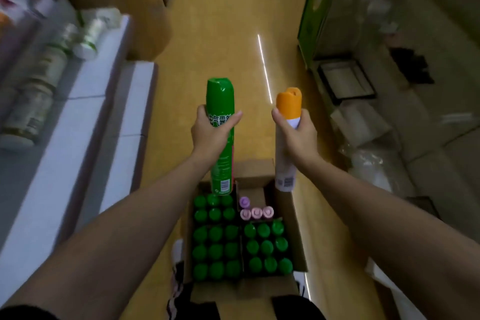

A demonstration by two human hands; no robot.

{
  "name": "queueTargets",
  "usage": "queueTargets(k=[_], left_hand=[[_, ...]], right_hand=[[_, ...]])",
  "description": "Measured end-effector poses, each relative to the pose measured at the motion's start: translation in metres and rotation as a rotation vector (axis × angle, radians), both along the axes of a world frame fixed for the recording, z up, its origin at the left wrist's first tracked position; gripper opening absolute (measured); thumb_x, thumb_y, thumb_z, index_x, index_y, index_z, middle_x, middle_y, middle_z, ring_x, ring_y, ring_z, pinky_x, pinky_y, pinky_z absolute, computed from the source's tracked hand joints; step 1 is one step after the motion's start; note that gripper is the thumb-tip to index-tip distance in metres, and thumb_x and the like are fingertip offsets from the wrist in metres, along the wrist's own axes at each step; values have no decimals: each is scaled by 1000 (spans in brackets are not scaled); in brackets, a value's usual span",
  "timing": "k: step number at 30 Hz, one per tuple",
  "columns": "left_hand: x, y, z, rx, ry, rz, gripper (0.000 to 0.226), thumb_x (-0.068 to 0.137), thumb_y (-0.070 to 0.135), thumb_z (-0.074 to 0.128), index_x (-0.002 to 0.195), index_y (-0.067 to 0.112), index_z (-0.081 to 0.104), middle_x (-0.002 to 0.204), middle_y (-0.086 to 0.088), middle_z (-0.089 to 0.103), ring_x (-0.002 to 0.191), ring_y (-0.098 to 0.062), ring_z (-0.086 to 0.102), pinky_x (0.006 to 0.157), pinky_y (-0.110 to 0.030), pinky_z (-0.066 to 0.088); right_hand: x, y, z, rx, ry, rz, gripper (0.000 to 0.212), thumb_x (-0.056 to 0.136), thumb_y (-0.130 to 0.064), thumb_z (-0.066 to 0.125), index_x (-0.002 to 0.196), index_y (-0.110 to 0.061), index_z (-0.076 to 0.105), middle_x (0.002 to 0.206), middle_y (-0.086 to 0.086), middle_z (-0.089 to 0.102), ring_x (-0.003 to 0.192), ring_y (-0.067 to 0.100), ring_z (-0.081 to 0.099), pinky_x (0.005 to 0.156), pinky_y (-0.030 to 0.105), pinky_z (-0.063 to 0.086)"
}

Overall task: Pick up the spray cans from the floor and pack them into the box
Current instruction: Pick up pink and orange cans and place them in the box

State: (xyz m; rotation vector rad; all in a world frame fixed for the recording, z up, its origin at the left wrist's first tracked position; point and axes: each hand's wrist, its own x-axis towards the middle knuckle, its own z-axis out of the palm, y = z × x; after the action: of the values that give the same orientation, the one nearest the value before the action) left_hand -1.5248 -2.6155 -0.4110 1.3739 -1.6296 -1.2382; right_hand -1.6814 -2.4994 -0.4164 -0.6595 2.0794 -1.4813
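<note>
My left hand [211, 132] grips a tall green spray can [220, 96] upright around its upper body. My right hand [298, 132] grips a white spray can with an orange cap [288, 102], also upright. Both cans hang above the far end of an open cardboard box [298, 226] on the floor between my feet. Inside the box stand several green-capped cans [215, 249] in rows and a few pink- and purple-capped cans [255, 212]. A bare patch of box bottom [253, 193] shows at the far right corner.
White shelving [85, 117] with lying cans and bottles runs along the left. A green display stand [315, 8], a black-framed tray [345, 80] and plastic wrapping [371, 163] lie on the right. The yellow aisle floor [233, 34] stretches ahead.
</note>
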Motion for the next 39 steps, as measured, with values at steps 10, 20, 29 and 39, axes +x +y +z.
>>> queueTargets(k=[10,20,29,39], left_hand=[[21,-67,-246,48,-102,5,70,65,49,89,120,31,49,102,28,57,92,6,57,74,1,39],[49,-97,-400,255,-300,-96,80,59,42,95,126,26,55,121,9,64,115,-12,58,102,-36,49],[41,-96,-480,289,-515,-325,77,51,39,99,118,21,66,121,0,65,114,-19,59,100,-35,46],[40,-90,-541,403,-704,-489,89,49,64,89,128,35,60,118,7,70,116,-20,62,100,-33,47]], right_hand=[[5,-8,-255,368,35,-90,39,81,-45,81,98,-18,59,87,-8,63,80,9,59,69,25,50],[33,-7,-411,504,59,-71,64,66,-31,91,119,-21,57,103,-10,63,99,14,61,88,33,49],[31,-8,-488,631,64,106,66,70,-28,91,124,-18,55,103,-10,58,98,12,57,88,35,51],[33,-18,-537,833,7,457,68,73,-34,88,127,-14,53,104,6,67,99,29,65,85,43,56]])
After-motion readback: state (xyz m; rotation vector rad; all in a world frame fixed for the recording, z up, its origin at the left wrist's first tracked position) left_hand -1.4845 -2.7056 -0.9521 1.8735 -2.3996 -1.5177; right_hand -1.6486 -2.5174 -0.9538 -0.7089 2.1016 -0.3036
